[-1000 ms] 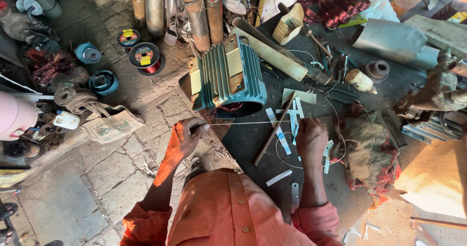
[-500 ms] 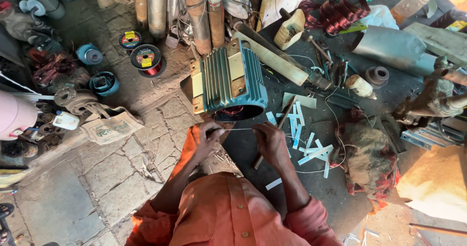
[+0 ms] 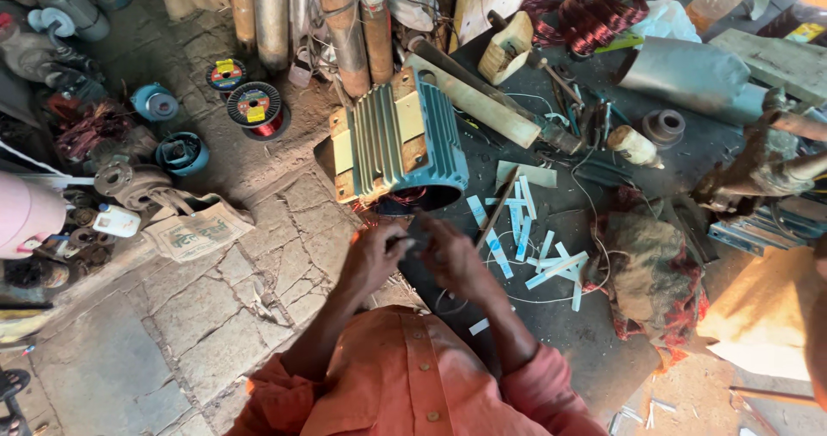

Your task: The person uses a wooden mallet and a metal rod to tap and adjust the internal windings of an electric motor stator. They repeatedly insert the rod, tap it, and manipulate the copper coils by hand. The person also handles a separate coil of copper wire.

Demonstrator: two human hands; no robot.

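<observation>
Motor housing, teal and ribbed, lies on its side on the dark mat, open bore facing the person, copper windings showing inside the mouth. Both hands sit together just in front of that bore. Left hand and right hand touch each other, fingers pinched narrow on a small dark item between them; too small to tell what it is. Thin white wire loops on the mat just right of the hands. Right of the housing mouth: scatter of pale blue-white insulation strips with a thin dark rod lying across them. Further right of the housing, a heap of dirty rag. Left of the housing, on the stone floor, two spools of copper wire and a folded printed bag. Behind the housing, rusty pipes stand upright
</observation>
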